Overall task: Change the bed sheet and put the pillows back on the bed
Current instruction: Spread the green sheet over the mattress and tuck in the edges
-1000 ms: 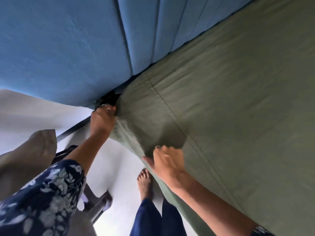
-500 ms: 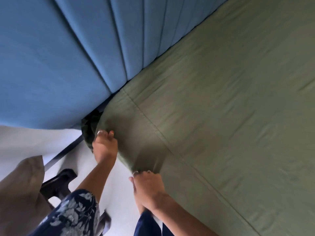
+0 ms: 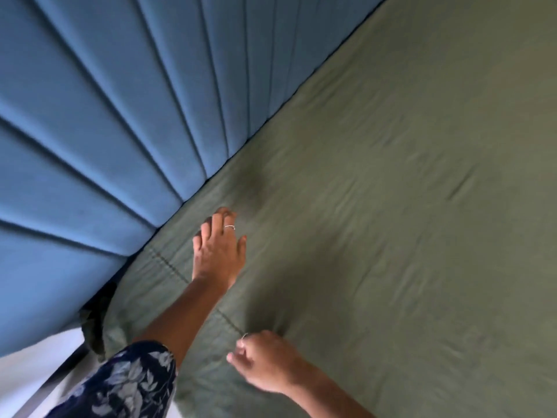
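An olive-green bed sheet [image 3: 376, 206] covers the mattress up to the headboard, with a stitched seam running across its near corner. My left hand [image 3: 218, 248] lies flat on the sheet close to the headboard, fingers spread and straight. My right hand [image 3: 265, 362] is on the sheet near the mattress edge, beside the seam. Its fingers are curled, and small creases in the cloth run out from under them. The sheet's corner [image 3: 120, 324] wraps down over the mattress corner. No pillow is in view.
A blue padded headboard [image 3: 120, 131] with vertical channels rises along the left, tight against the mattress. A dark gap [image 3: 96, 312] shows between it and the mattress corner. White floor [image 3: 27, 375] and a dark strip lie at the lower left.
My left hand has left the mattress corner and moved up onto the sheet's top, now flat. My right hand has come up from the side edge onto the top. The view swung toward the bed.
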